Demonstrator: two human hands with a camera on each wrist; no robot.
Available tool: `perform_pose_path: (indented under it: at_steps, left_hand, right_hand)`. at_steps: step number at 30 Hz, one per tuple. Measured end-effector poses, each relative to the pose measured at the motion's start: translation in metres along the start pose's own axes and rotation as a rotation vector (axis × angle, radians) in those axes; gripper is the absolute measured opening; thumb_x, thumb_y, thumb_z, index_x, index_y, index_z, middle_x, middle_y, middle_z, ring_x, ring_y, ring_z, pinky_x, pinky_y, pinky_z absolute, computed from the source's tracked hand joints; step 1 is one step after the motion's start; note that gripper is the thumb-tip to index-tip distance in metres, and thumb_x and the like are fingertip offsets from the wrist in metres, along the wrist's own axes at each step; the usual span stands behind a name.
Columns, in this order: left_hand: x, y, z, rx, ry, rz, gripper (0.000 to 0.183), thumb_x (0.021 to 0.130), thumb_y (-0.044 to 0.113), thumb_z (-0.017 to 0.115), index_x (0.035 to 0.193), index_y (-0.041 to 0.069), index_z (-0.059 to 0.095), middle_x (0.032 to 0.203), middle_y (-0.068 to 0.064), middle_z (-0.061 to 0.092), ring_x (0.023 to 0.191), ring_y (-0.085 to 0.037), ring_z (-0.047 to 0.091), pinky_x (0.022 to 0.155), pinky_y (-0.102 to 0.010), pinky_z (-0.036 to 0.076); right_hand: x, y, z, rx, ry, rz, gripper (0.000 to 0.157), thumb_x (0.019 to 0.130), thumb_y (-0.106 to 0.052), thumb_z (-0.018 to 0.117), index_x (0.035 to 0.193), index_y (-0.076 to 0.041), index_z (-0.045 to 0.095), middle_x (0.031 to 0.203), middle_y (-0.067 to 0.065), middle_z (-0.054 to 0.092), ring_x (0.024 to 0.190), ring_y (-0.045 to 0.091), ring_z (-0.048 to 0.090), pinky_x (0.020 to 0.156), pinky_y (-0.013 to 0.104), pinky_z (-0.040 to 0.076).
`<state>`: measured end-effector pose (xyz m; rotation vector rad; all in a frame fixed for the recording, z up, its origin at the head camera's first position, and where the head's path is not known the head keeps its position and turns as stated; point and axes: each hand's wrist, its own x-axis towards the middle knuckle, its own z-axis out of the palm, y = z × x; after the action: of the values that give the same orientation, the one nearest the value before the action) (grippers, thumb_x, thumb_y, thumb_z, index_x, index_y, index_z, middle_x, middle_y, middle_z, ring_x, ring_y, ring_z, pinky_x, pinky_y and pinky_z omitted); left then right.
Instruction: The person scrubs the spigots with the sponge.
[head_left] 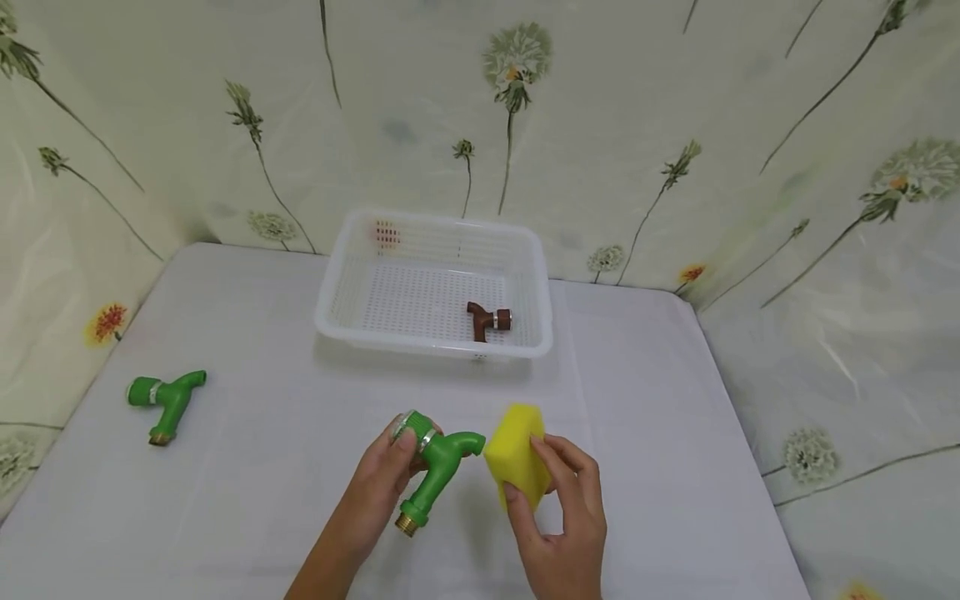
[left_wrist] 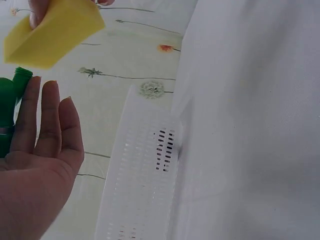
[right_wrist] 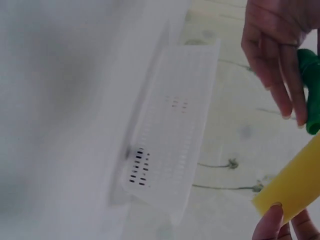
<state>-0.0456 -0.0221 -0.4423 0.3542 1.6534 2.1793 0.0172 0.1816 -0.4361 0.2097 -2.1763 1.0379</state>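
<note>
1. We see the left hand gripping a green tap by its knob, above the table;
2. the right hand pinches a sponge just beside the spout; we cannot tell whether they touch;
3. we find a brown tap inside the basket; a second green tap lies on the table, at left.

No readable text, no labels, no brands, no numbers
</note>
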Motion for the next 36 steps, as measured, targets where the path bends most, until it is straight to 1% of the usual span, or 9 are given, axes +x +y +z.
perform_pose_path:
  at_steps: [2,5,7,11,15,21,28,32,36]
  left_hand:
    - [0.001,-0.001,0.000,0.024,0.009,0.006,0.034,0.106,0.031,0.036,0.116,0.003,0.053,0.110,-0.016,0.055,0.104,-0.030,0.058,0.099,-0.035,0.044]
    - [0.003,-0.003,0.001,0.057,0.010,0.012,0.029,0.105,0.029,0.039,0.116,0.007,0.054,0.111,-0.014,0.058,0.107,-0.030,0.058,0.099,-0.041,0.043]
    - [0.004,-0.005,0.002,0.075,0.009,0.016,0.027,0.105,0.028,0.040,0.117,0.008,0.054,0.110,-0.012,0.059,0.107,-0.030,0.058,0.098,-0.042,0.044]
    - [0.004,-0.007,0.002,0.088,0.012,0.012,0.026,0.105,0.029,0.041,0.119,0.010,0.052,0.111,-0.011,0.058,0.107,-0.028,0.056,0.097,-0.040,0.045]
    - [0.003,-0.007,0.002,0.094,0.017,-0.008,0.027,0.105,0.031,0.041,0.120,0.011,0.050,0.111,-0.011,0.058,0.108,-0.028,0.055,0.097,-0.037,0.045]
    - [0.004,-0.007,0.003,0.105,0.006,-0.001,0.027,0.105,0.031,0.041,0.117,0.009,0.051,0.107,-0.012,0.057,0.108,-0.028,0.057,0.098,-0.040,0.046]
    - [0.005,-0.007,0.002,0.096,0.009,0.025,0.028,0.105,0.028,0.042,0.119,0.006,0.052,0.111,-0.012,0.060,0.108,-0.027,0.060,0.097,-0.040,0.047]
    - [0.006,-0.006,0.002,0.063,0.029,0.034,0.027,0.104,0.025,0.046,0.121,0.005,0.050,0.115,-0.012,0.063,0.109,-0.028,0.061,0.096,-0.038,0.047]
    - [0.007,-0.007,0.004,0.021,0.053,0.016,0.028,0.101,0.024,0.053,0.123,0.007,0.049,0.118,-0.013,0.059,0.111,-0.029,0.058,0.097,-0.035,0.047]
  right_hand:
    - [-0.001,-0.003,-0.001,0.010,0.011,-0.005,0.053,0.073,-0.002,0.077,0.124,0.000,0.062,0.120,0.020,0.054,0.101,0.023,0.052,0.070,0.020,0.040]
    - [0.002,-0.014,-0.002,0.004,0.018,-0.028,0.049,0.075,-0.005,0.076,0.122,0.001,0.063,0.118,0.022,0.054,0.101,0.023,0.053,0.071,0.018,0.042]
    - [0.003,-0.022,-0.001,-0.018,0.011,-0.066,0.043,0.081,-0.014,0.074,0.121,0.000,0.064,0.117,0.023,0.054,0.101,0.024,0.053,0.073,0.018,0.041]
    - [0.002,-0.030,0.005,-0.054,-0.030,-0.217,0.037,0.092,-0.030,0.063,0.116,-0.003,0.067,0.115,0.024,0.056,0.098,0.029,0.049,0.072,0.019,0.037]
    - [-0.002,-0.023,0.010,-0.093,-0.075,-0.311,0.035,0.094,-0.032,0.057,0.114,-0.006,0.069,0.115,0.024,0.056,0.096,0.030,0.048,0.069,0.020,0.034]
    - [-0.009,-0.001,0.006,-0.173,-0.073,-0.263,0.034,0.093,-0.032,0.057,0.116,-0.009,0.069,0.118,0.022,0.056,0.101,0.031,0.047,0.071,0.022,0.036]
    - [-0.009,0.012,-0.003,-0.187,0.010,-0.148,0.041,0.076,-0.016,0.068,0.115,-0.005,0.068,0.118,0.023,0.057,0.098,0.034,0.047,0.074,0.023,0.035]
    - [-0.012,0.006,-0.003,-0.184,0.024,-0.091,0.039,0.083,-0.025,0.068,0.117,-0.005,0.067,0.119,0.021,0.056,0.102,0.031,0.047,0.077,0.021,0.036]
    - [-0.017,-0.010,0.006,-0.123,-0.021,-0.164,0.041,0.092,-0.036,0.062,0.117,-0.004,0.066,0.118,0.022,0.055,0.102,0.029,0.048,0.074,0.021,0.035]
